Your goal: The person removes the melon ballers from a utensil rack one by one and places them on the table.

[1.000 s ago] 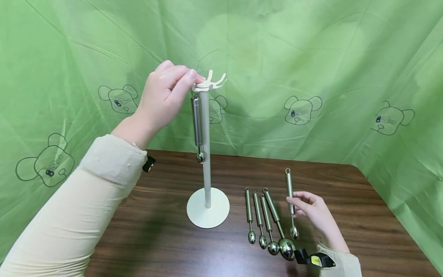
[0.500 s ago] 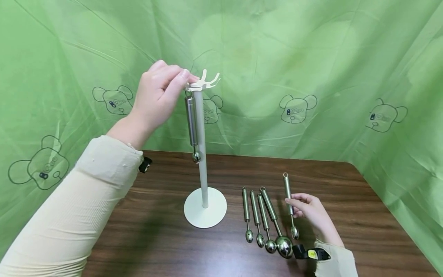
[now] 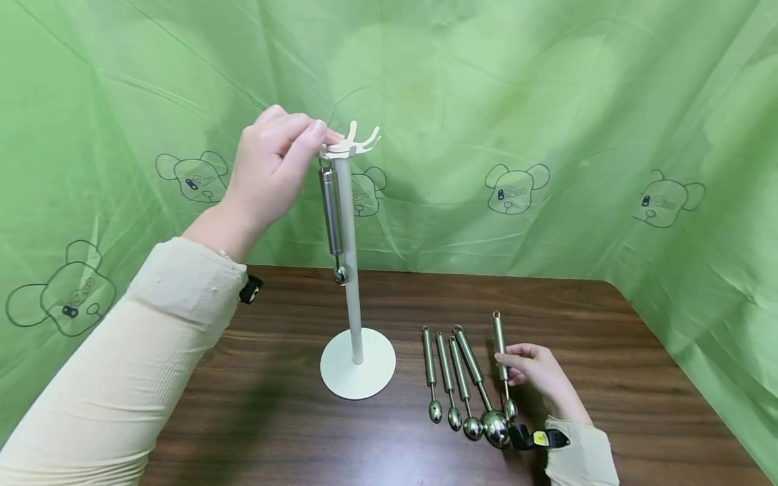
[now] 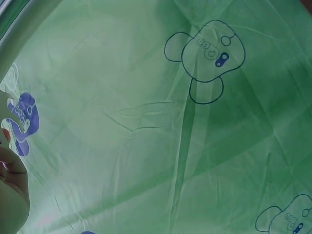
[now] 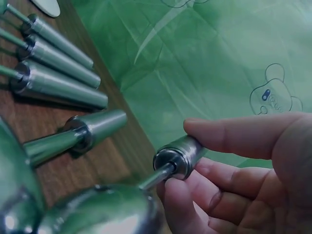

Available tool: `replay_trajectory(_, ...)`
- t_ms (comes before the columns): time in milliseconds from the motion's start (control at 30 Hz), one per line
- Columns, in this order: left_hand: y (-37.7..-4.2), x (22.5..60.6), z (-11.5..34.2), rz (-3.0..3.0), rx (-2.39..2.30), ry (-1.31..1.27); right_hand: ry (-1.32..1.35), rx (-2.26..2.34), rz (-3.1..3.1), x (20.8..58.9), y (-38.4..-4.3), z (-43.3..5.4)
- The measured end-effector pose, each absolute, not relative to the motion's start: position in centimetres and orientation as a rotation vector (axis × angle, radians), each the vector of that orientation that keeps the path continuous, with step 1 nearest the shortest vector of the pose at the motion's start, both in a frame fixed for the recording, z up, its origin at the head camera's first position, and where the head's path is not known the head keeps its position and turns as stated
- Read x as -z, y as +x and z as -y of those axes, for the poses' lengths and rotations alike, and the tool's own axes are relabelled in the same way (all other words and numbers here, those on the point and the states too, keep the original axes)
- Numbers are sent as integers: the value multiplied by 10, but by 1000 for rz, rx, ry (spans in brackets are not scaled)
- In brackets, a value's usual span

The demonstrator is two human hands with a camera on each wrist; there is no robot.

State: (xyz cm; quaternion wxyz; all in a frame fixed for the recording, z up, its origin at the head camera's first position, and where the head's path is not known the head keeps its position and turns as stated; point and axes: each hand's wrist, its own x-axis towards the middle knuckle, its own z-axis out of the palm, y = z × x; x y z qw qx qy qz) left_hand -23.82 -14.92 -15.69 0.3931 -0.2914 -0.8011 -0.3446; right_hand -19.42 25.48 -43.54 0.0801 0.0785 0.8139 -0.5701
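In the head view my left hand [image 3: 267,162] is at the top of a white stand [image 3: 352,270] with curved hooks, its thumb and fingers pinching the hooked top. From a hook beneath that hand hangs a metal melon baller [image 3: 330,209], ball end down. At the right, my right hand [image 3: 537,371] pinches the handle of another melon baller [image 3: 499,334] between thumb and fingers. Its scoop sits low beside the largest scoop. The right wrist view shows the thumb and fingers around the lower handle [image 5: 183,156]. Only a sliver of the left hand [image 4: 12,195] enters the left wrist view.
Several melon ballers [image 3: 446,368] lie side by side, left of my right hand, handles pointing away. The largest scoop [image 3: 496,429] is the rightmost of that row. The round white base [image 3: 340,378] stands on the dark wooden table [image 3: 273,425]. Green printed cloth [image 3: 425,101] surrounds the table.
My right hand has lowered the handle end of its melon baller slightly, close to the row. The left hand stays on the stand's top. The whole head view has shifted a little.
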Motion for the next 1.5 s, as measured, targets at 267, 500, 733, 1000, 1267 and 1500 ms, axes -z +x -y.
replay_trajectory(267, -242, 157, 150, 1992, 864, -772, 243, 1657, -2410, 445, -197, -259)
replay_trajectory(500, -245, 160, 152, 1931, 875, -794, 280, 1548, -2459, 448, -197, -257)
replay_trajectory(733, -245, 160, 150, 1935, 870, -793, 335, 1476, -2515, 451, -196, -256)
replay_trajectory(1000, -246, 160, 149, 1922, 864, -802, 335, 1383, -2566, 450, -194, -254)
replay_trajectory(1267, -246, 162, 150, 1922, 878, -778, 311, 1331, -2611, 448, -195, -254)
replay_trajectory(1500, -247, 162, 149, 1900, 870, -798, 328, 1300, -2685, 440, -194, -256)
